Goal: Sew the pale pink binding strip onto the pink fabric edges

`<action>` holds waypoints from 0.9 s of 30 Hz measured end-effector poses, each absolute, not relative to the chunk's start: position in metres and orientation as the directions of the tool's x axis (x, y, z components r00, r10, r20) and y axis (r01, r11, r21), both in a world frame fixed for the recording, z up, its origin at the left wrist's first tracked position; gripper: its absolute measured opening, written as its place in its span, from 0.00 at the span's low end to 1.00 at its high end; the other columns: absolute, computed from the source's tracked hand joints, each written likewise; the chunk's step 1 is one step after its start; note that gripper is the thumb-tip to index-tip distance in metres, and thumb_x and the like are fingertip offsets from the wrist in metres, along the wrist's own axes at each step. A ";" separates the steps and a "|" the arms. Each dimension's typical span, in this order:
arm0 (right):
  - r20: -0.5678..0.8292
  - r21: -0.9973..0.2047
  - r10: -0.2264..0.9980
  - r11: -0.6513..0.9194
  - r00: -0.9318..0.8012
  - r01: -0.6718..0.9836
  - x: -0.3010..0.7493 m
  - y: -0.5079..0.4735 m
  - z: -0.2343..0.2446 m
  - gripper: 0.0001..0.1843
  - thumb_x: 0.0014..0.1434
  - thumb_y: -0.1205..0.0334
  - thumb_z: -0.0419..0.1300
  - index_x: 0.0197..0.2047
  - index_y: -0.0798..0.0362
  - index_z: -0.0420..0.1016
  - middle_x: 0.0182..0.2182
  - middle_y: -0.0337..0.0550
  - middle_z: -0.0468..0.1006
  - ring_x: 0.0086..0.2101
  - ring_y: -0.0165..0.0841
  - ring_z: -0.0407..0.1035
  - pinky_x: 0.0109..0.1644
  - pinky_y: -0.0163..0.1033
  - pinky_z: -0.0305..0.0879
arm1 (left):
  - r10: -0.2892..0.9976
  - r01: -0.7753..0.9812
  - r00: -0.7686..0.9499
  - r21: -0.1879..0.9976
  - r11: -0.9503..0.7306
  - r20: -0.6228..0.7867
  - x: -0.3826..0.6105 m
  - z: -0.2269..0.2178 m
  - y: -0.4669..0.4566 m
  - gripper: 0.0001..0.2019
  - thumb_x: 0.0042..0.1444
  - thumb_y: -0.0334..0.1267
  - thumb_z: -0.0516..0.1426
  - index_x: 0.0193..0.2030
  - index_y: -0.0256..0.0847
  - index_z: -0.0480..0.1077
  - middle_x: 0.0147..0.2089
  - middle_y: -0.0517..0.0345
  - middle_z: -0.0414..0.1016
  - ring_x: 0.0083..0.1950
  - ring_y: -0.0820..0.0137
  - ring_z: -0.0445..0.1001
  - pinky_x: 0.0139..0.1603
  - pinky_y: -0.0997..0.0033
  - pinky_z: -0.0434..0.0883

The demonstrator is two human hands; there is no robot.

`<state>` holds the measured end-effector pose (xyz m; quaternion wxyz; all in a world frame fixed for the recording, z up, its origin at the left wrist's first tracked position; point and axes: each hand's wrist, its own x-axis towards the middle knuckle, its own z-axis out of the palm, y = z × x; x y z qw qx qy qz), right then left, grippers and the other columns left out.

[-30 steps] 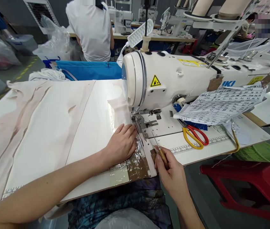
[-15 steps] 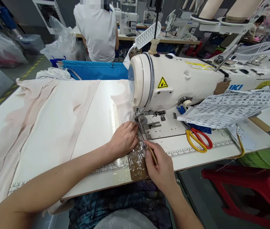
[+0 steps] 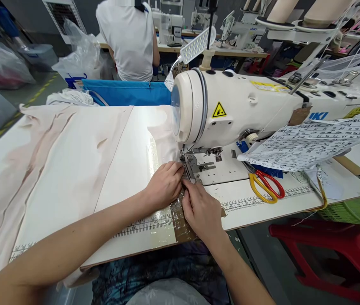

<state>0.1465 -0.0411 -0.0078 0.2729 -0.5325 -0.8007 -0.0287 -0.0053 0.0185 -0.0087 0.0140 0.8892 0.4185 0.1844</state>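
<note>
My left hand point(image 3: 164, 184) lies open, fingers flat on a pale cream fabric strip point(image 3: 164, 146) just left of the presser foot point(image 3: 189, 163) of a white sewing machine point(image 3: 240, 106). My right hand point(image 3: 200, 209) is curled closed, fingertips meeting the left hand right in front of the presser foot. The wooden-handled pointed tool it gripped a moment ago is hidden under its fingers. Both hands rest on a patch of shiny clear tape point(image 3: 180, 222) stuck over the table's printed ruler.
Yellow-and-red scissors point(image 3: 266, 185) lie right of the needle plate, under a printed paper sheet point(image 3: 307, 142). Pinkish cloth point(image 3: 40, 161) covers the table's left. A red stool point(image 3: 326, 250) and green basket point(image 3: 354, 210) sit lower right. A person in a white top point(image 3: 131, 40) works beyond a blue bin point(image 3: 126, 93).
My right hand moved up and left from the table's front edge to the presser foot, and the tool it held is now hidden. My left hand stayed put.
</note>
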 end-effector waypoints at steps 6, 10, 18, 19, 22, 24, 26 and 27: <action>0.483 -0.238 0.830 0.432 -0.280 0.870 0.146 -0.041 -0.010 0.18 0.67 0.68 0.48 0.52 0.59 0.76 0.36 0.48 0.81 0.25 0.33 0.73 0.24 0.36 0.62 | 0.766 0.748 0.566 0.202 -0.633 0.304 -0.006 -0.009 0.023 0.17 0.62 0.30 0.48 0.54 0.28 0.70 0.52 0.40 0.71 0.52 0.56 0.69 0.55 0.53 0.73; 0.496 -0.270 0.823 0.449 -0.277 0.852 0.147 -0.046 -0.009 0.18 0.67 0.69 0.48 0.52 0.61 0.76 0.36 0.49 0.81 0.25 0.33 0.73 0.23 0.35 0.61 | 0.765 0.746 0.551 0.215 -0.630 0.333 -0.008 -0.011 0.029 0.18 0.62 0.29 0.48 0.55 0.28 0.70 0.53 0.40 0.71 0.53 0.57 0.69 0.56 0.54 0.73; 0.488 -0.546 0.850 0.476 -0.200 0.690 0.169 -0.071 -0.014 0.16 0.69 0.68 0.49 0.55 0.61 0.73 0.35 0.48 0.79 0.31 0.34 0.74 0.31 0.35 0.68 | 0.773 0.763 0.541 0.194 -0.617 0.331 -0.013 -0.014 0.033 0.18 0.63 0.31 0.49 0.56 0.29 0.70 0.54 0.42 0.73 0.57 0.56 0.70 0.59 0.50 0.70; 0.480 -0.593 0.857 0.475 -0.188 0.650 0.172 -0.073 -0.014 0.16 0.69 0.68 0.49 0.55 0.60 0.72 0.35 0.48 0.78 0.33 0.34 0.74 0.33 0.35 0.69 | 0.769 0.759 0.540 0.198 -0.620 0.341 -0.013 -0.011 0.033 0.18 0.63 0.31 0.49 0.56 0.29 0.70 0.54 0.42 0.73 0.57 0.57 0.70 0.59 0.51 0.70; 0.482 -0.696 0.864 0.479 -0.147 0.535 0.178 -0.076 -0.016 0.15 0.69 0.67 0.50 0.54 0.56 0.73 0.37 0.47 0.78 0.38 0.35 0.74 0.39 0.37 0.70 | 0.748 0.725 0.547 0.233 -0.648 0.376 -0.016 0.005 0.029 0.18 0.64 0.32 0.46 0.55 0.31 0.71 0.54 0.42 0.74 0.56 0.58 0.72 0.56 0.53 0.72; 0.493 -0.732 0.861 0.489 -0.127 0.475 0.179 -0.078 -0.016 0.14 0.68 0.67 0.50 0.52 0.54 0.74 0.36 0.45 0.78 0.37 0.34 0.74 0.39 0.37 0.70 | 0.718 0.680 0.592 0.252 -0.689 0.365 -0.027 0.019 0.017 0.19 0.66 0.35 0.45 0.53 0.36 0.73 0.52 0.44 0.76 0.53 0.59 0.75 0.52 0.58 0.75; 0.507 -0.744 0.853 0.505 -0.122 0.437 0.179 -0.078 -0.018 0.14 0.68 0.65 0.50 0.50 0.54 0.75 0.33 0.44 0.78 0.32 0.33 0.73 0.35 0.36 0.69 | 0.698 0.655 0.647 0.246 -0.714 0.306 -0.051 0.026 0.000 0.18 0.67 0.41 0.46 0.52 0.43 0.75 0.51 0.49 0.78 0.48 0.62 0.78 0.46 0.64 0.78; 0.526 -0.739 0.843 0.518 -0.112 0.431 0.180 -0.077 -0.019 0.15 0.68 0.64 0.49 0.50 0.55 0.75 0.32 0.44 0.77 0.31 0.33 0.72 0.34 0.36 0.68 | 0.703 0.660 0.642 0.245 -0.710 0.305 -0.068 0.026 -0.008 0.18 0.66 0.46 0.48 0.52 0.45 0.75 0.49 0.52 0.79 0.45 0.62 0.80 0.43 0.67 0.78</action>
